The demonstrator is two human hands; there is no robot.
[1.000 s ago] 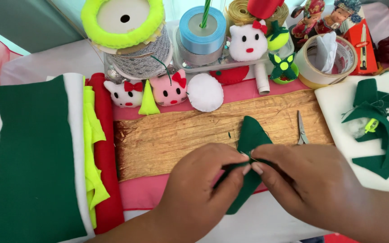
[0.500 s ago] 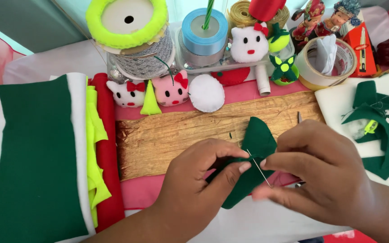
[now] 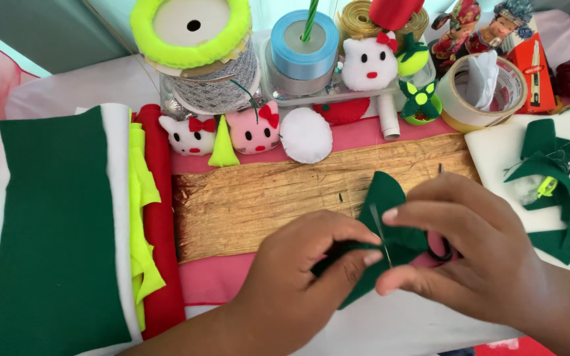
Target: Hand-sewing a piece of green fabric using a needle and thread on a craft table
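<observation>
Two hands work over the desk. Left hand has its fingers pinched on a soft, floppy green felt leaf, low in the middle. Right hand has its fingers pinched on a thin needle. Felt looks light and bendy, so holding near the stitch seems best.

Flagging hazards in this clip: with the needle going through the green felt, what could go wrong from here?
The needle sits close to the left hand's thumb pinching the green felt, so a slip could prick it. The scissors lie partly hidden under the right hand, which could press onto them.
</observation>
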